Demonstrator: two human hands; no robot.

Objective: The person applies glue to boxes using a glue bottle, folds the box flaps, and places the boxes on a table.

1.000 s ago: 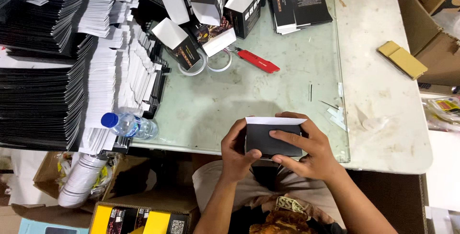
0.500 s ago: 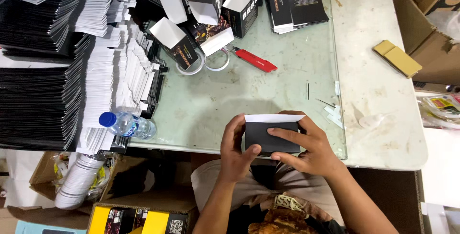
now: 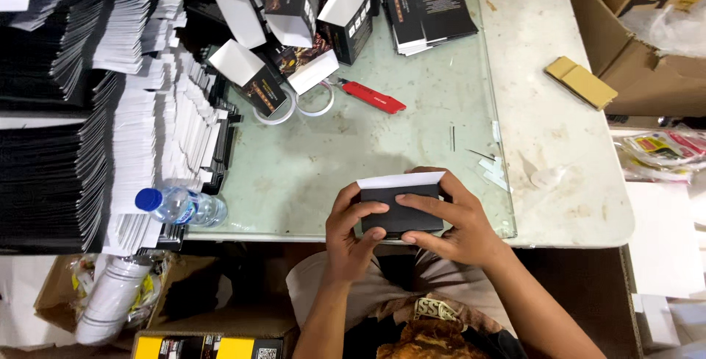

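Spreading across most of the view is a glass-topped table [image 3: 353,160], its left side crowded by tall stacks of flat black and white carton blanks [image 3: 66,109]. Along the far edge lie several folded-up black boxes with white flaps [image 3: 294,6] and a pile of flat printed sleeves [image 3: 430,9]. To the right sits a brown cardboard carton [image 3: 640,35], with a small tan cardboard piece [image 3: 581,82] on the bare tabletop near it.

At the near edge of the glass, both hands grip a small black box [image 3: 401,208] with a white flap standing up along its far side. The left hand [image 3: 351,232] closes around its left end, thumb on top and fingers curled beneath. The right hand [image 3: 450,219] covers the right end, index finger stretched across the top face and thumb pressed to the near edge. The box lies between the two hands, held just over the table's front rim, above the person's lap.

Smaller things lie well apart from it: a clear water bottle with a blue cap [image 3: 180,206] on its side at the left, a red utility knife [image 3: 373,97] and two rolls of clear tape [image 3: 294,105] mid-table, and paper scraps [image 3: 494,171] just right of the hands.

Compared with a second ago, the box sits in nearly the same place and the grip is unchanged; only the view has shifted slightly.
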